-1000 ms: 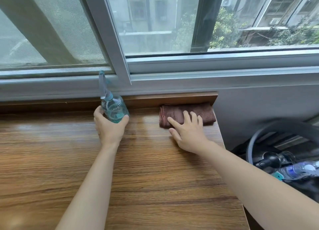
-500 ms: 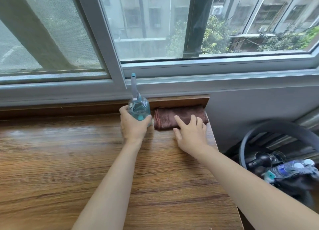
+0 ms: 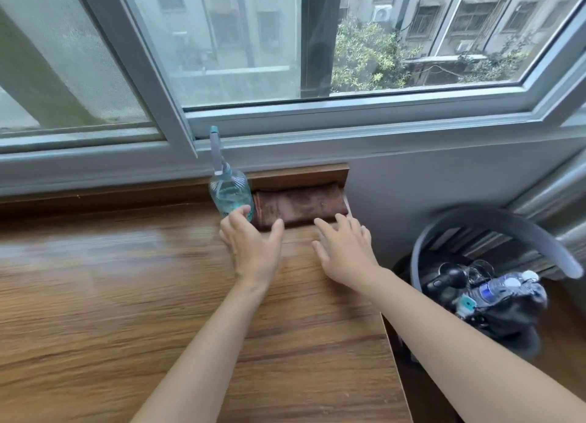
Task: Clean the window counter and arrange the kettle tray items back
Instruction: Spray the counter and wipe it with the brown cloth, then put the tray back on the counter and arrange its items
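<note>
Brown folded cloth [image 3: 299, 207] lies lengthwise along the tabletop's [image 3: 126, 295] back-right corner, touching the spray bottle [image 3: 230, 191], just beyond both hands' spread, empty fingers [image 3: 276, 229].

I can read no words, brand names or numbers anywhere in my view. The spray bottle [image 3: 231, 194] just beyond my left hand [image 3: 252, 245] has a pale label patch, too blurred to make out. The plastic bottle [image 3: 498, 288] in the dark bag, to the right of my right hand [image 3: 344, 251], shows a blue label band, also unreadable.
</note>
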A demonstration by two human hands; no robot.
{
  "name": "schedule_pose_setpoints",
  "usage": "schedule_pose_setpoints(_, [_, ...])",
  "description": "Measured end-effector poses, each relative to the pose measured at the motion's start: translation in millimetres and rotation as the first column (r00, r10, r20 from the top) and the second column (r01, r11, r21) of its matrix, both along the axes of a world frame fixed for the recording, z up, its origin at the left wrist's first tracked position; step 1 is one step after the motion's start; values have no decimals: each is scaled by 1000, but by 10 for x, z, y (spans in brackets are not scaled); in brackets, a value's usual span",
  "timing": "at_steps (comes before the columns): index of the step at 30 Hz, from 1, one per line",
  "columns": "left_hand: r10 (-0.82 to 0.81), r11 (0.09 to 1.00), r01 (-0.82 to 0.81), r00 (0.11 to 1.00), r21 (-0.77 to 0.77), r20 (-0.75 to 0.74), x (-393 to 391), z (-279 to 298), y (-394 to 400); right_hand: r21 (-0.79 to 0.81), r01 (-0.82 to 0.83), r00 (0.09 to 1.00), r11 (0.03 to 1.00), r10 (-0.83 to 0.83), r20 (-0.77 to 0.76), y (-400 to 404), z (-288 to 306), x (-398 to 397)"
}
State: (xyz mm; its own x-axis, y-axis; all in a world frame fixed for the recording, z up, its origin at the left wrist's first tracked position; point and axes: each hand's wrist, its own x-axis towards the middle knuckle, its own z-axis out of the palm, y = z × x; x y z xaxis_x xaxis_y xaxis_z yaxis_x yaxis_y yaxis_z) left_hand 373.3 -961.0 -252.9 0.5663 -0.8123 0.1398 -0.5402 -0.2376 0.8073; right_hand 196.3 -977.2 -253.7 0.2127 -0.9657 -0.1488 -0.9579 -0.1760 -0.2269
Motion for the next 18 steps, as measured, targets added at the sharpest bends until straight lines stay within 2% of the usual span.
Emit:
schedule_pose_setpoints(2, [-93, 994, 91, 995, 62, 33, -178, 19, 140, -8, 40, 999, 999, -40, -2, 102, 8, -140])
schedule_pose_setpoints(4, [-274, 952, 254, 956, 168, 107, -301, 21, 258, -14, 64, 998, 998, -64, -25, 233, 10, -308])
schedule_pose_setpoints(6, [-528, 837, 445, 811, 319, 252, -390, 44, 384, -8, 74, 996, 997, -75, -53, 397, 5, -495])
schedule_pose_setpoints(9, [-781, 622, 679, 495, 391, 382, -545, 124, 587, 7, 102, 992, 995, -101, -79, 704, 6, -788])
schedule_pose_setpoints(11, [-826, 515, 771, 330, 376, 456, -698, 167, 712, 28, 134, 987, 991, -130, -98, 940, 0, -978])
schedule_pose_setpoints(13, [-805, 477, 797, 228, 370, 547, -894, 155, 803, 50, 185, 977, 982, -178, -118, 1186, -17, -1160])
schedule_pose_setpoints(15, [-797, 456, 799, 171, 392, 579, -1102, 117, 872, 69, 253, 961, 965, -242, -135, 1415, -27, -1329])
schedule_pose_setpoints(18, [-826, 388, 824, 113, 413, 552, -1383, 60, 951, 92, 365, 925, 926, -349, -152, 1717, 4, -1559])
